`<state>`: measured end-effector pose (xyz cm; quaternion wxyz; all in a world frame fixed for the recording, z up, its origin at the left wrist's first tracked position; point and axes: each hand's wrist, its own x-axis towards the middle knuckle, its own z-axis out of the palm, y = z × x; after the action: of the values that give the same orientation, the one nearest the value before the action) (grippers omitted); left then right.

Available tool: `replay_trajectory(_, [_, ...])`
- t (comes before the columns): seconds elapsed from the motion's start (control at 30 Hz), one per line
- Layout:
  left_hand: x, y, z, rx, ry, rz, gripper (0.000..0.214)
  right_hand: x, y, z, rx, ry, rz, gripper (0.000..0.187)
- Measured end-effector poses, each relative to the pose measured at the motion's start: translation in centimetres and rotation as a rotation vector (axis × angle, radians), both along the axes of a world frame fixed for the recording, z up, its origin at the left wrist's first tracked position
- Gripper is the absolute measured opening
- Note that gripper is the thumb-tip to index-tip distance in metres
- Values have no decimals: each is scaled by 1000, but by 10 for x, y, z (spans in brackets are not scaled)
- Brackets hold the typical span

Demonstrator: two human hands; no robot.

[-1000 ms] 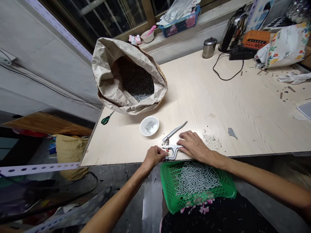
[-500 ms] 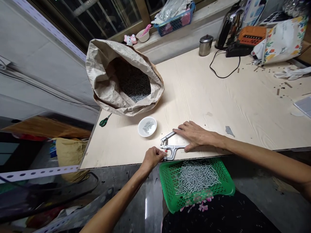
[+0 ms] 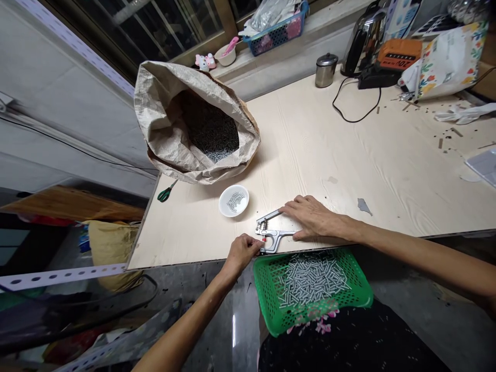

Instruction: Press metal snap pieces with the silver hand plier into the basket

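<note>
- Silver pliers [image 3: 276,234], red-banded and sprung, handles parted, between left grip [image 3: 243,251] and right grip [image 3: 313,218].
- Right grip clasps both handles.
- Left grip at the nose; cannot tell if pinching.

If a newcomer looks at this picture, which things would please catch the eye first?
Probably the big, open paper-like sack at the left end of the table. Next, the bright green basket of silvery pieces below the near edge. Then the metal pliers at that edge, with the left hand at their nose and the right hand at their spread handles.
</note>
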<state>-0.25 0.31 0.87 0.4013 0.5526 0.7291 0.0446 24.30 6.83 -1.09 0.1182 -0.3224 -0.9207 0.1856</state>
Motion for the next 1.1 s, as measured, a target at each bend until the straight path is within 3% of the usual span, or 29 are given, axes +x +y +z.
replay_trajectory(0.17, [1,-1,2,-37,24,-6,30,0,-2,3,-22,6,-17,54])
replay_trajectory(0.27, [7,-8,5,140,104,-54,29,1,-3,4,-41,8,-15,54])
replay_trajectory(0.37, [18,-9,4,468,177,-228,27,1,-5,3,-46,13,-6,51])
replay_trajectory(0.47, [28,4,-1,586,162,-500,57,1,-6,1,-34,3,-19,48])
replay_trajectory(0.57, [32,24,-4,553,145,-683,74,-1,-8,0,-27,-16,-27,48])
replay_trajectory(0.67, [38,38,-2,466,147,-808,69,-3,-11,3,-46,-31,-36,45])
replay_trajectory(0.9, [54,49,6,431,261,-832,54,1,-17,6,-19,-10,-157,62])
replay_trajectory(0.97, [52,51,6,432,240,-851,46,1,-20,2,11,-19,-184,49])
replay_trajectory(1.1, [49,48,5,399,213,-851,23,-5,-30,-10,90,-55,-142,6])
